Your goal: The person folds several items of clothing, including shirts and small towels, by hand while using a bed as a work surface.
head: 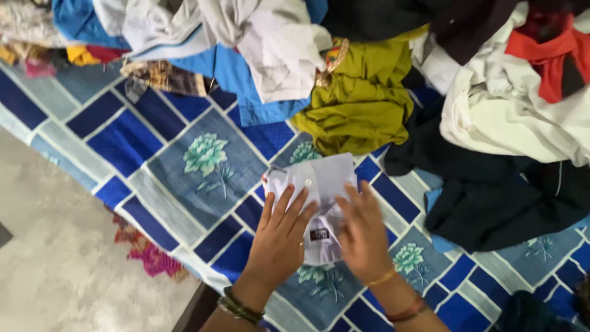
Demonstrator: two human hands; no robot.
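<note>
While both hands press down at lower centre of the frame, a small pale lilac shirt [319, 197] lies folded on the bedsheet [184, 160], a blue patchwork print with teal flowers. It sits flat, collar and a white button facing up, a dark label showing near its lower edge.

Left hand [279, 240]: fingers spread and nearly straight, palm down on the left half of the shirt. Not gripping; it rests flat on the cloth, apparently to hold the fold in place. Dark bangles at the wrist.

Right hand [362, 237]: fingers extended and close together, laid over the right edge of the shirt. Whether the fingertips tuck under the edge cannot be told from this angle. Thin gold and red bangles at the wrist. Neither hand is clenched.

Surroundings: an unsorted heap of clothes crosses the top of the frame. An olive-green garment [359, 98] lies just above the shirt, nearly touching it. A white garment [276, 43] and a blue garment [239, 80] sit upper centre. A black garment [491, 184] spreads at right, with a cream cloth [510, 104] and a red piece [553, 55] at upper right. The folded shirt is kept on bare sheet, apart from the heap, probably so it stays neat. Pale floor [55, 246] shows at lower left.
</note>
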